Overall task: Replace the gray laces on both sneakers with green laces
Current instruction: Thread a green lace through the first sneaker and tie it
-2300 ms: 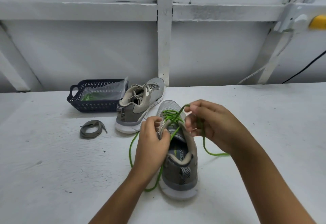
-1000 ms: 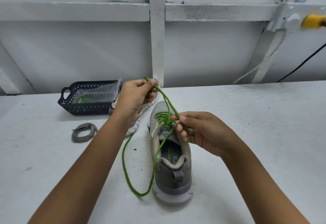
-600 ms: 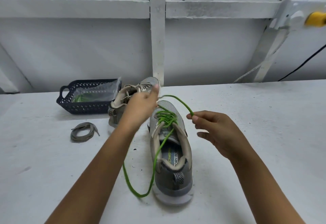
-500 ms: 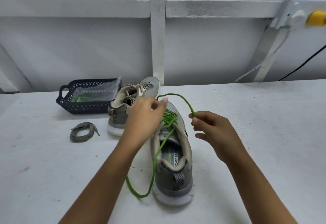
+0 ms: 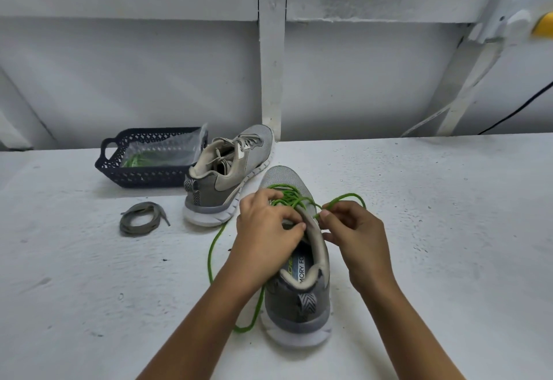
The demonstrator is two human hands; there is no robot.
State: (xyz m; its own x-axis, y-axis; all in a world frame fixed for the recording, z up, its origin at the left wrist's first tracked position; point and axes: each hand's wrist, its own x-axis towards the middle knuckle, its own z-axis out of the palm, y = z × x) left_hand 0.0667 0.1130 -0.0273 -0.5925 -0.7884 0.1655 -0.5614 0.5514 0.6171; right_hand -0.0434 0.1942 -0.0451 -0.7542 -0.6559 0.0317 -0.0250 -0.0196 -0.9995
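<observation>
Two gray sneakers sit on the white worktop (image 5: 449, 230). The near sneaker (image 5: 299, 299) is in the lower middle of the frame, with its heel at the bottom and its toe pointing up the frame. A green lace (image 5: 211, 260) crisscrosses its front holes. One long end runs down the left side of the shoe and curls round by the heel. The other end makes a loop just right of the shoe. The left hand (image 5: 263, 230) lies on top of the near sneaker, and its fingers (image 5: 281, 209) are bent and grip the shoe's top edge by the lace holes. The right hand (image 5: 356, 236) is just right of the shoe, and its fingers (image 5: 332, 216) pinch the green lace near the loop. The far sneaker (image 5: 230, 176) stands above and to the left, with pale gray laces in it. A loose gray lace (image 5: 140, 222) lies coiled on the worktop at middle left. Above it is a dark basket (image 5: 143, 174) holding a clear bag (image 5: 161, 152) with something green inside.
</observation>
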